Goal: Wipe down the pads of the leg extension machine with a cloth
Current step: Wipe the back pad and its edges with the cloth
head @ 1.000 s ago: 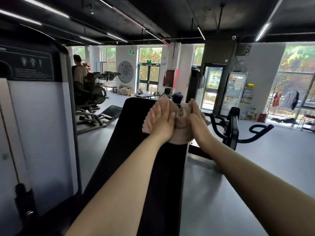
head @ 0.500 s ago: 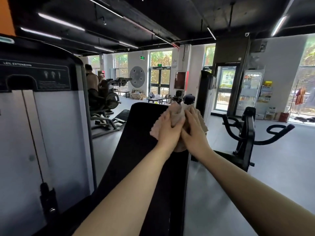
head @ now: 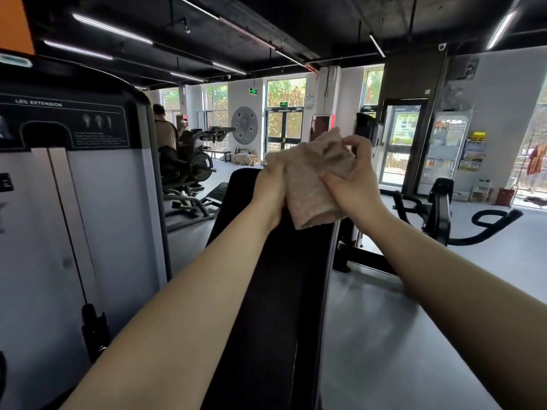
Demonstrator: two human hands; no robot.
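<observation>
A gym hall with a grey floor (head: 384,335), a black ceiling and tall windows is being viewed from behind the leg extension machine, whose white weight-stack shroud (head: 74,217), labelled LEG EXTENSION, is standing at the left. A long black back pad (head: 284,291) is running up the middle of the view. Above its top end a folded beige cloth (head: 313,184) is being held between both hands. The left hand (head: 270,193) is being curled around the cloth's left edge, its grip closed on the fabric. The right hand (head: 353,182) is pinching the cloth's right side, thumb laid across the front and fingers bent over the upper corner. The cloth's lower fold is hanging just over the pad; whether it is touching cannot be told. A drinks fridge (head: 444,152) is standing at the far right wall, and a seated person (head: 167,134) is being seen at another machine in the background.
</observation>
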